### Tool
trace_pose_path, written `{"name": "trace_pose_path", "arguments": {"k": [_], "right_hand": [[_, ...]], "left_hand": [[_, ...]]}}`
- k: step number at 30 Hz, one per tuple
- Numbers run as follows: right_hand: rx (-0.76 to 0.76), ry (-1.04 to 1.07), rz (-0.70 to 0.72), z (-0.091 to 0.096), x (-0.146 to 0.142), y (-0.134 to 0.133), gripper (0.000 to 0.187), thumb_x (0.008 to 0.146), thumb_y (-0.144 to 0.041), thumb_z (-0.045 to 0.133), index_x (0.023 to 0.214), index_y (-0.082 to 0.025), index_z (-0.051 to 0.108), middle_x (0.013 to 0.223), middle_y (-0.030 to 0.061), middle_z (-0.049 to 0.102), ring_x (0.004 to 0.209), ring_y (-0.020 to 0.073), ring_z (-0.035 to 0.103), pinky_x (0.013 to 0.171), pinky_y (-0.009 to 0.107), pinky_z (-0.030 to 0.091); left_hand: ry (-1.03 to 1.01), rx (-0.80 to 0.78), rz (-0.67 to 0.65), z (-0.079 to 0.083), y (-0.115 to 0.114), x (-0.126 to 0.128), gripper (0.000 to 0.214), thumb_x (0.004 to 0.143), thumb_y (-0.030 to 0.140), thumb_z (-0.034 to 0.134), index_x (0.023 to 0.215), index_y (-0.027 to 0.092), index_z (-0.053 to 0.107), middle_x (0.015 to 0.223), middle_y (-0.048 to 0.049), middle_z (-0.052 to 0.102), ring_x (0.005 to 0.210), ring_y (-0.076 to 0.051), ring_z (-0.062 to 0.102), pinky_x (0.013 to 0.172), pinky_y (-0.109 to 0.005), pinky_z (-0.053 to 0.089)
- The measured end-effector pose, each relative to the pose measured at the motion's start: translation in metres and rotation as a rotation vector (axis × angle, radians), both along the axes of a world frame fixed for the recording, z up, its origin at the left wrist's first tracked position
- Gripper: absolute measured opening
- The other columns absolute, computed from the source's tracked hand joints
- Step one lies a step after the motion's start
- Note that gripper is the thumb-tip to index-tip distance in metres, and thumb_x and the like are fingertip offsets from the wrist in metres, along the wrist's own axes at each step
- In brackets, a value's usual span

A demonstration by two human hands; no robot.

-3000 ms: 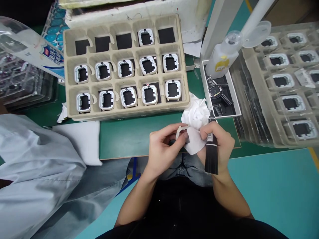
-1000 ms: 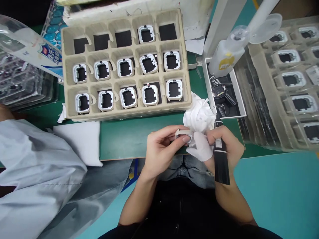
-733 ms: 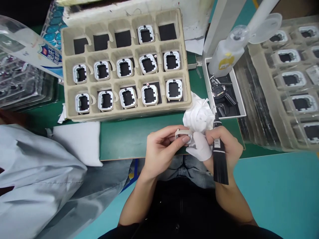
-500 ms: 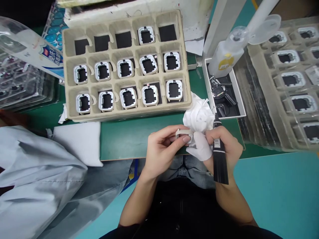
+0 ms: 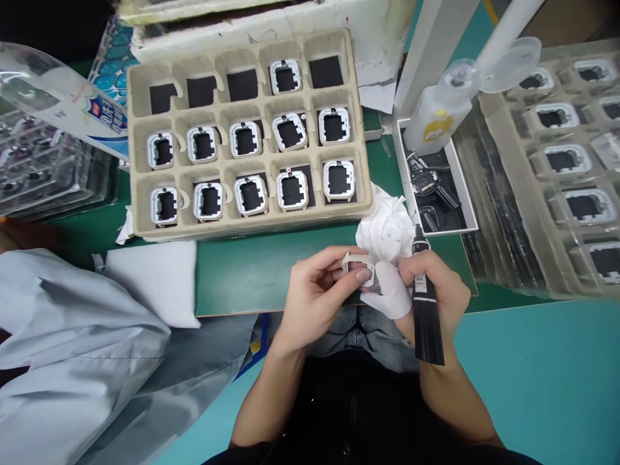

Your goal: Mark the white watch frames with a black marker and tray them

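Observation:
Between thumb and fingers, my left hand (image 5: 317, 290) pinches a small light watch case frame (image 5: 352, 258) just over the table's front edge. My right hand (image 5: 438, 278) is wrapped round a black marker pen (image 5: 426, 303), whose narrow end points away from me. White finger cots (image 5: 391, 290) cover some right-hand fingers, and these touch or nearly touch the frame's right side. Behind both hands lies a crumpled white cloth (image 5: 385, 226). A moulded tray (image 5: 247, 226) beyond it holds several similar frames in its compartments, with black pads showing in the others.
A white box (image 5: 448, 229) with small dark parts and a squeeze bottle (image 5: 438, 119) stands at right, beside stacked trays (image 5: 513, 213). On the left are a folded white cloth (image 5: 150, 278), a clear bottle (image 5: 62, 103) and a co-worker's grey sleeve (image 5: 87, 349).
The watch case frame has tilted slightly in my left hand, so more of its opening shows. My view has shifted a little; both hands keep their holds.

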State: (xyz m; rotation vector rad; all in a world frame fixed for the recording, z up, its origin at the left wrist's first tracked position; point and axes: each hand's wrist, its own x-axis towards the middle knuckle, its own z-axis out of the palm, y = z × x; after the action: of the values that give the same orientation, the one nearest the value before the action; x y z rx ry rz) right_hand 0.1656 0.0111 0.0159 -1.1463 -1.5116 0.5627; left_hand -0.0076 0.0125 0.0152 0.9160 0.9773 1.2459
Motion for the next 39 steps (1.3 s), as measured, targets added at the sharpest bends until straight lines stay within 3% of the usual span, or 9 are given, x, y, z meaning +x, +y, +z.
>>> {"name": "trace_pose_path", "arguments": {"k": [7, 13, 21, 30, 35, 39], "right_hand": [[-0.038, -0.029, -0.054, -0.009, 0.003, -0.004, 0.055, 0.095, -0.058, 0.091, 0.075, -0.025, 0.052, 0.065, -0.0061, 0.049, 0.055, 0.0115, 0.040, 0.050, 0.028, 0.035], [-0.020, -0.046, -0.021, -0.006, 0.002, -0.002, 0.050, 0.099, -0.051, 0.088, 0.076, -0.024, 0.052, 0.064, -0.0067, 0.048, 0.053, 0.0104, 0.036, 0.048, 0.028, 0.031], [-0.013, -0.054, 0.013, -0.003, 0.000, 0.001, 0.032, 0.097, -0.019, 0.077, 0.077, -0.023, 0.052, 0.065, -0.0083, 0.042, 0.054, 0.0085, 0.033, 0.049, 0.024, 0.027], [0.001, -0.098, 0.001, -0.003, 0.001, 0.002, 0.029, 0.094, -0.013, 0.074, 0.080, -0.024, 0.051, 0.065, -0.0096, 0.044, 0.054, 0.0078, 0.033, 0.049, 0.023, 0.028], [-0.006, -0.115, 0.014, -0.006, 0.004, 0.000, 0.027, 0.088, -0.013, 0.075, 0.082, -0.025, 0.051, 0.068, -0.0101, 0.047, 0.056, 0.0080, 0.037, 0.052, 0.023, 0.030], [0.064, -0.157, -0.078, -0.010, 0.013, -0.001, 0.019, 0.087, -0.013, 0.071, 0.088, -0.026, 0.057, 0.077, -0.0071, 0.061, 0.062, 0.0126, 0.052, 0.059, 0.027, 0.041]], "left_hand": [[-0.059, -0.112, -0.073, 0.006, 0.002, -0.002, 0.030, 0.086, 0.034, 0.105, 0.109, 0.018, 0.092, 0.084, -0.0040, 0.086, 0.064, -0.015, 0.076, 0.060, -0.025, 0.072], [-0.040, -0.124, 0.013, 0.005, 0.000, 0.002, 0.030, 0.080, 0.033, 0.107, 0.102, 0.019, 0.092, 0.077, -0.0023, 0.084, 0.057, -0.014, 0.073, 0.054, -0.023, 0.070], [0.077, -0.065, 0.136, 0.005, -0.005, 0.008, 0.018, 0.085, 0.025, 0.100, 0.101, 0.019, 0.093, 0.076, -0.0008, 0.083, 0.057, -0.012, 0.073, 0.053, -0.019, 0.066], [0.165, -0.047, 0.185, 0.002, -0.008, 0.011, 0.021, 0.085, 0.029, 0.099, 0.103, 0.019, 0.095, 0.079, -0.0022, 0.082, 0.060, -0.011, 0.069, 0.058, -0.020, 0.064], [0.191, -0.040, 0.189, -0.001, -0.008, 0.012, 0.022, 0.087, 0.030, 0.098, 0.105, 0.017, 0.096, 0.082, -0.0038, 0.084, 0.064, -0.013, 0.071, 0.061, -0.021, 0.065], [0.252, 0.004, 0.215, -0.006, -0.009, 0.014, 0.023, 0.090, 0.032, 0.096, 0.108, 0.017, 0.096, 0.091, -0.0066, 0.088, 0.072, -0.015, 0.075, 0.066, -0.023, 0.067]]}}
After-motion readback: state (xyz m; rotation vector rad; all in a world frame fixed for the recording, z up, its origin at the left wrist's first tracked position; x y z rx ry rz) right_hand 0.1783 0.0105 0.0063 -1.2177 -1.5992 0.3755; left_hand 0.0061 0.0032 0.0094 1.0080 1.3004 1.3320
